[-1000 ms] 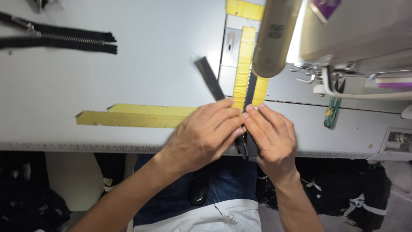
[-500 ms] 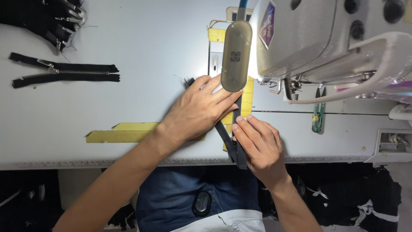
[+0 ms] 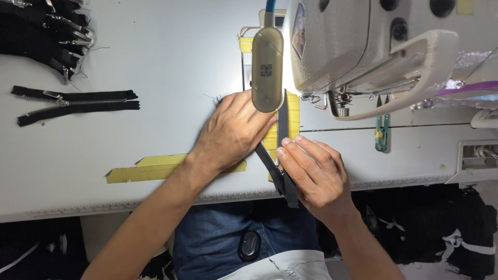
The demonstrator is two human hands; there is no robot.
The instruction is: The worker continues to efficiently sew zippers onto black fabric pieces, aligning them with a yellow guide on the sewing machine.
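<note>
Both hands have slid up toward the sewing machine [image 3: 363, 46]. Left hand [image 3: 233, 132] presses flat, fingers spread; right hand [image 3: 311, 171] fingers pinch the black zipper [image 3: 280, 155] at frame centre on the counter [image 3: 155, 78]: light, limp, best held by its tape edges.

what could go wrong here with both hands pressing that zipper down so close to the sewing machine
The left hand lies flat on the black zipper right by the sewing machine foot; its fingers could drift toward the needle. The lamp hangs over the fingertips and hides part of the zipper, so alignment may be hard to see. The zipper's end hangs off the table edge under the right hand and could pull it crooked.
</note>
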